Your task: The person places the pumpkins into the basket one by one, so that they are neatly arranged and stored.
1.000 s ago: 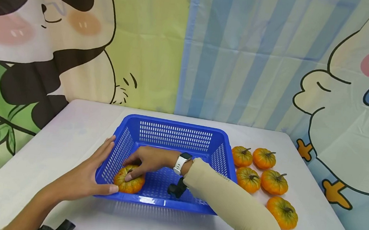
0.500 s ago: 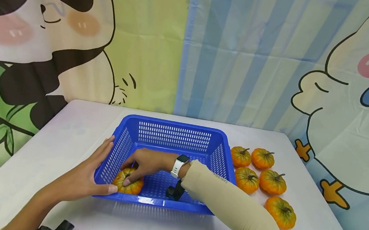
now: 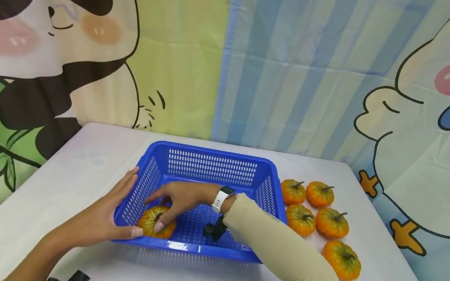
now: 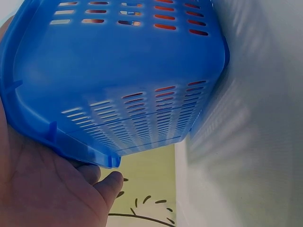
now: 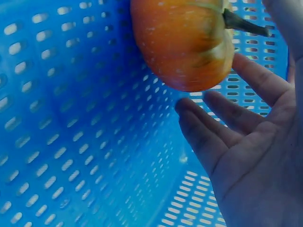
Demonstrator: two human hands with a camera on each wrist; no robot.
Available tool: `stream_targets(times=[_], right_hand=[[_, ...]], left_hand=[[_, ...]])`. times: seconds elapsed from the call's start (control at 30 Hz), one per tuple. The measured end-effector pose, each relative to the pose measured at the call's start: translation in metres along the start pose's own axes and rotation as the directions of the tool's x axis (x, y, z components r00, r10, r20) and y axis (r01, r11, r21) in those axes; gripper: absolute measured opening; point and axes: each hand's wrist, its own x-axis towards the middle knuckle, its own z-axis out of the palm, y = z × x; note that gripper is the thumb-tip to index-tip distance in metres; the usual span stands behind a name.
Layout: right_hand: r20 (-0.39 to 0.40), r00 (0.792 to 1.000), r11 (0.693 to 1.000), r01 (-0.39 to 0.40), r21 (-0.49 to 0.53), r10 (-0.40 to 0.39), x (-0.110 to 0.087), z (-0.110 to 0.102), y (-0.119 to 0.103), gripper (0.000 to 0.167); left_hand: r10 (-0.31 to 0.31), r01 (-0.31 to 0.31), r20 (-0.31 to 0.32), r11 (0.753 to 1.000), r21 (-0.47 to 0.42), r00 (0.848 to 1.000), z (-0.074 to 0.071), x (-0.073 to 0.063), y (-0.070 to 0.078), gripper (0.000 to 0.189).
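Inside the blue plastic basket (image 3: 205,248), a small orange pumpkin (image 3: 146,220) sits in the front left corner. My right hand (image 3: 182,198) is over it, fingers spread and thumb across its top. In the right wrist view, the pumpkin (image 5: 184,45) has its stem toward the hand (image 5: 255,146), whose fingers extend loosely beside it. My left hand (image 3: 106,215) rests against the basket's left front corner, fingers straight along the outer side and thumb on the front rim. In the left wrist view, its palm (image 4: 52,189) lies at the rim of the basket (image 4: 123,61).
To the right of the basket, several pumpkins (image 3: 333,223) lie on the white table (image 3: 297,276), the nearest pumpkin (image 3: 342,260) apart from the others. Behind the table hangs a curtain (image 3: 273,72) with cartoon animals.
The right hand's fingers have loosened and spread off the pumpkin, and its index finger has straightened. The pumpkin stays in the corner; the left hand keeps its place.
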Motion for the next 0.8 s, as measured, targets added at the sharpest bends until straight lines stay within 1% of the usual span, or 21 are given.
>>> stream_targets(times=[0.13, 0.27, 0.4, 0.5, 0.67, 0.8], right_hand=[[0.000, 1.000, 1.000, 0.013, 0.005, -0.013, -0.003, -0.003, -0.003, 0.071], [-0.022, 0.998, 0.998, 0.051, 0.025, -0.050, -0.009, -0.008, -0.002, 0.067], [-0.047, 0.998, 0.998, 0.054, 0.026, -0.053, -0.017, -0.016, 0.000, 0.063], [-0.083, 0.995, 0.998, 0.052, 0.038, -0.049, -0.025, -0.022, 0.000, 0.062], [-0.158, 0.984, 0.994, 0.090, 0.060, -0.080, -0.040, -0.031, -0.005, 0.058], [-0.197, 0.975, 0.989, 0.120, 0.084, -0.102, -0.053, -0.036, -0.012, 0.056]], left_hand=[[0.007, -0.007, -0.002, 1.000, 0.009, 1.000, 0.000, 0.000, -0.002, 0.112], [0.012, -0.012, -0.007, 1.000, 0.012, 1.000, 0.002, 0.001, -0.003, 0.112], [0.000, 0.000, -0.006, 1.000, 0.019, 1.000, 0.004, 0.003, -0.004, 0.113], [-0.009, 0.010, -0.008, 1.000, 0.028, 1.000, 0.004, 0.004, -0.003, 0.113], [-0.005, 0.005, -0.005, 1.000, 0.003, 1.000, 0.003, 0.002, -0.002, 0.113], [0.007, -0.007, -0.009, 1.000, -0.012, 1.000, 0.001, 0.000, 0.000, 0.113]])
